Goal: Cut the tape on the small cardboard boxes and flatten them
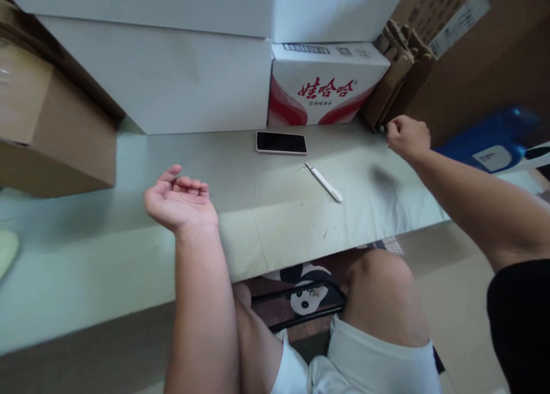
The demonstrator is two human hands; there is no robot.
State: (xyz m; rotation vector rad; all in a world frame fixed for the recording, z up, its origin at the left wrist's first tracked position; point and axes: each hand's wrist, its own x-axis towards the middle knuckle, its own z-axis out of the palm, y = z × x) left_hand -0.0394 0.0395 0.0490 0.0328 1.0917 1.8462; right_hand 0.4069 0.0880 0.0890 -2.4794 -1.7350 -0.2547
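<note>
My left hand point(183, 202) hovers over the left part of the covered table, palm up, fingers loosely curled and apart, with nothing in it. At the far right, my right hand point(408, 136) is closed in a pinch beside folded cardboard; a tiny pale bit shows at its fingertips, too small to name. Between the hands lies a slim white pen-like tool point(324, 182) with a narrow tip, set at a slant. Behind it a phone point(281, 143) with a dark screen and pale edge rests flat. Neither hand touches these two.
A white carton with red print point(329, 90) and large white boxes point(172, 76) line the back. A brown box point(64, 119) stands left. Folded cardboard point(393, 73) leans at the back right, near a blue bottle point(490, 142). The table's front edge point(275, 266) runs above my knees.
</note>
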